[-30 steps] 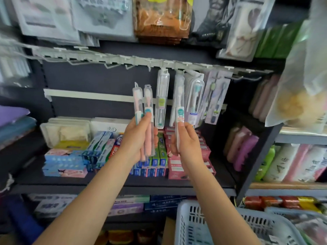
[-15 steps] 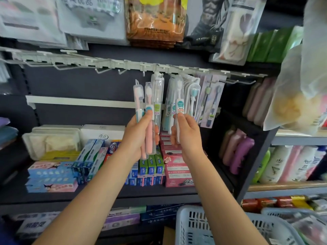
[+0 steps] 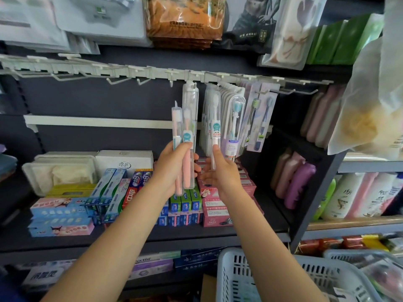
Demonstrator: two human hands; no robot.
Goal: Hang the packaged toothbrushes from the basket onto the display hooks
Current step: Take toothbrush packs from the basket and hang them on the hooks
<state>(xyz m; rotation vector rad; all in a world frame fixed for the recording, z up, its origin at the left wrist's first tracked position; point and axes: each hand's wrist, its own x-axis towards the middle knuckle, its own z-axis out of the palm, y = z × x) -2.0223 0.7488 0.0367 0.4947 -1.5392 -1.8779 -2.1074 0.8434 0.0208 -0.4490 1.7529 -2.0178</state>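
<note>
Below hook rail (image 3: pixel 152 71), left grip (image 3: pixel 172 168) around two toothbrush packs (image 3: pixel 185 149), right grip (image 3: pixel 220 171) pinching one pack (image 3: pixel 214 136); basket (image 3: pixel 283 277) below.

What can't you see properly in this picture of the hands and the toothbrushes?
All in the head view:
- Whether the white toothbrush pack in the right hand is on its hook yet: hanging packs crowd its top.
- Lower ends of the pink toothbrush packs: covered by the left hand.
- Inside the basket: cut off by the bottom edge.
</note>
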